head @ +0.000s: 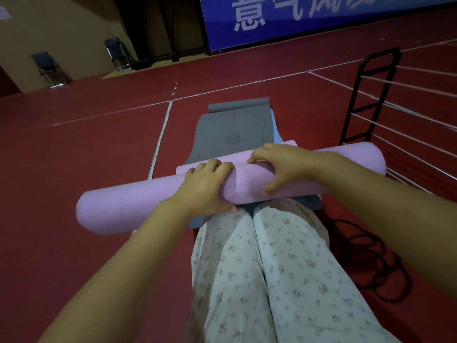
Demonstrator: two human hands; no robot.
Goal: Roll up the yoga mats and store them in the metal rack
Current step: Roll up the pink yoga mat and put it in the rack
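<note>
Pink yoga mat roll nearly wound; left hand, right hand curled round it. Risk: loose flap springing open, roll telescoping before metal rack.

Rolled mat: pink. Flat mat: grey. Floor: dark red, white lines. Trousers: white, small floral print. Banner, upper right: blue, white characters. Rack: black.

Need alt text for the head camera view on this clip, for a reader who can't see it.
Both hands, left hand and right hand, press on a nearly rolled pink yoga mat lying across a flat grey mat on a red floor. A black metal rack stands at right, with a coiled black cord beside the person's knees.
</note>
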